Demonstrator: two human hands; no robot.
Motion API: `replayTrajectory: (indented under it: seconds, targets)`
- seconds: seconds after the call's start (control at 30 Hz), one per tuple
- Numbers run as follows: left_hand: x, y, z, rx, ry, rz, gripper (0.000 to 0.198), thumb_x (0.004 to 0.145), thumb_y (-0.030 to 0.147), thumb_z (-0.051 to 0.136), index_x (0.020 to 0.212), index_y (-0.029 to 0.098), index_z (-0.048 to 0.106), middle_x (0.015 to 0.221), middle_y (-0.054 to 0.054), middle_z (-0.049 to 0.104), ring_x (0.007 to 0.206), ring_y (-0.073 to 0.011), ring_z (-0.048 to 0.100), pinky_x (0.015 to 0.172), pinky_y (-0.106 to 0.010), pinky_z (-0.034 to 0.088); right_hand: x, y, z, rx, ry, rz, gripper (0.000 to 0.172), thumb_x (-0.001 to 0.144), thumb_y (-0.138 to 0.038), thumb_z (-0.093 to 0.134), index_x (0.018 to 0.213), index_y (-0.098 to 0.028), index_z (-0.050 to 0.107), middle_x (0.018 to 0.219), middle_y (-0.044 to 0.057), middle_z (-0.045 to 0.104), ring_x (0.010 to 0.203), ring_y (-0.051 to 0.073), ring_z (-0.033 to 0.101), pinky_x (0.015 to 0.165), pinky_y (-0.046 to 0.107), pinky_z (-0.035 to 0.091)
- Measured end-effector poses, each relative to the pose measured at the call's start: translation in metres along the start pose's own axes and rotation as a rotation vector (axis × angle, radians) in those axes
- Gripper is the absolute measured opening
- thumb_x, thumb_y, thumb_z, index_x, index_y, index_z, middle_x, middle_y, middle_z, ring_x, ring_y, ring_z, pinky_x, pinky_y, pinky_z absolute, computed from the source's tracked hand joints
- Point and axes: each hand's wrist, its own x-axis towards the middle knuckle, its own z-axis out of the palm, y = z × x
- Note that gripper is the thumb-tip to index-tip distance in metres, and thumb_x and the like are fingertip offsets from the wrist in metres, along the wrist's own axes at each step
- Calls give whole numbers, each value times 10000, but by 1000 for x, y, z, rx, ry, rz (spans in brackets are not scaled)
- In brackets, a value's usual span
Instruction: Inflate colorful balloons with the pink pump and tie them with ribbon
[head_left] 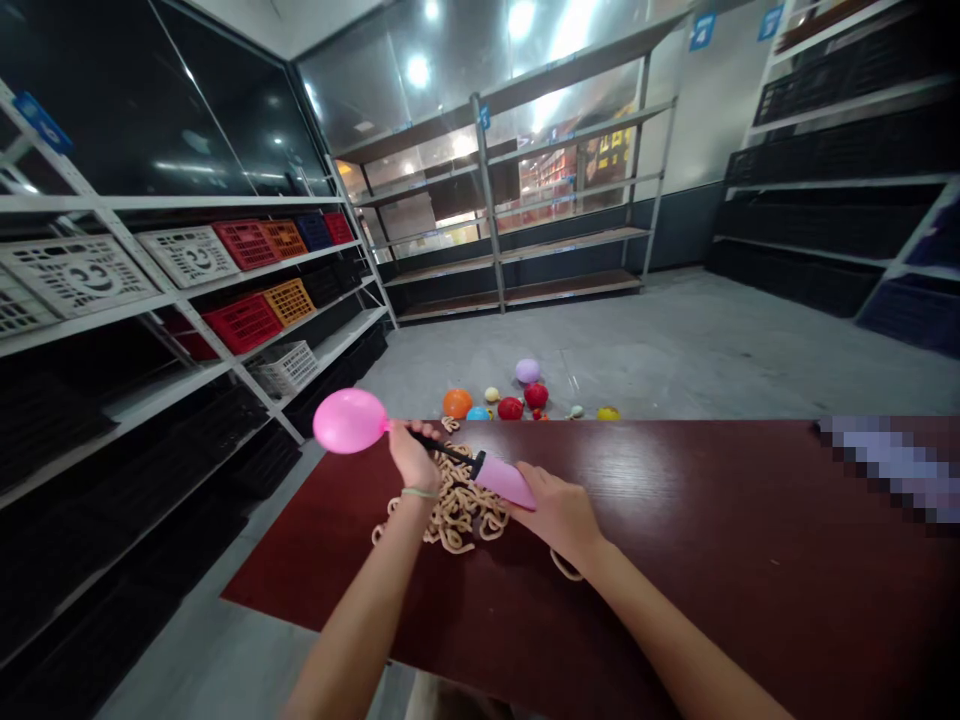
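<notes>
A balloon pump (501,478) with a pink barrel and a black rod is held slantwise over the table by both hands. My left hand (414,458) is closed round its black end, at the neck of an inflated pink balloon (349,421). That balloon sticks out to the left, past the table's edge. My right hand (559,508) grips the pink barrel, and a length of black rod shows between the hands. Beneath the pump lies a tangled pile of beige long balloons or cords (454,510); I cannot tell which.
The dark red table (675,560) spreads in front of me, with a blurred patch (892,465) at its right. Beyond it, several balloons lie on the floor, among them an orange balloon (457,403) and a purple balloon (527,371). Shelves with crates (247,320) stand left.
</notes>
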Motion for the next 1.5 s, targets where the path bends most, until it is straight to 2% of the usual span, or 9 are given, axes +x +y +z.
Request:
replayTrajectory:
  seconds: [0.2,0.33,0.5,0.6,0.83,0.93,1.3,1.4,1.5]
  targets:
    - [-41,-38,15,59,-149,13,227,908,362,504,768,209,411,600,53,451,483,-82,462,525,-220,408,0,7,-3,46,25,30,416,840,-491,631,1165,-238,572,962,36,720,812,196,678,591,266,361]
    - [-14,-18,-1,140,-25,-72,186,896,308,472,760,212,388,561,68,407,436,-90,430,468,-222,376,2,12,-3,-11,-4,-110,420,838,-497,640,1148,-219,583,897,43,713,777,190,669,591,263,345]
    - [43,29,-20,162,65,-18,167,869,250,466,731,208,381,562,73,392,427,-79,420,448,-206,360,3,16,-1,0,-7,-149,442,845,-525,628,1163,-223,576,890,34,706,776,180,667,583,261,331]
    - [53,34,-20,113,122,7,172,853,240,486,724,208,377,559,81,379,413,-64,393,437,-192,335,3,18,2,-9,16,-151,414,856,-510,613,1147,-218,581,872,35,700,768,180,663,584,265,330]
    - [-23,-40,1,76,-17,-82,218,880,322,488,718,215,389,568,58,405,442,-84,414,458,-227,378,-1,27,6,-69,29,-89,405,848,-439,616,1177,-208,571,951,68,706,796,194,660,600,266,342]
    - [-38,-53,1,89,-61,-110,237,887,352,498,726,219,386,572,54,413,444,-92,418,462,-239,380,-1,27,3,-67,2,-110,400,852,-456,610,1168,-213,580,928,57,705,783,188,659,588,267,341]
    - [54,26,-20,112,113,-15,182,870,219,486,727,213,374,576,56,377,459,-78,375,479,-231,309,0,28,5,-67,2,-144,426,863,-508,591,1189,-235,576,896,44,701,764,182,651,596,268,337]
    - [43,13,-9,92,122,17,204,878,272,492,731,213,362,570,65,368,444,-74,355,460,-218,285,-2,25,9,-70,29,-95,415,868,-498,578,1172,-217,584,889,50,701,747,180,647,580,267,325]
    - [9,-24,3,91,73,-7,265,882,360,511,720,212,362,554,65,378,437,-76,374,463,-218,305,-2,29,9,-104,49,-82,403,872,-464,574,1175,-199,585,908,64,701,760,182,645,580,267,320]
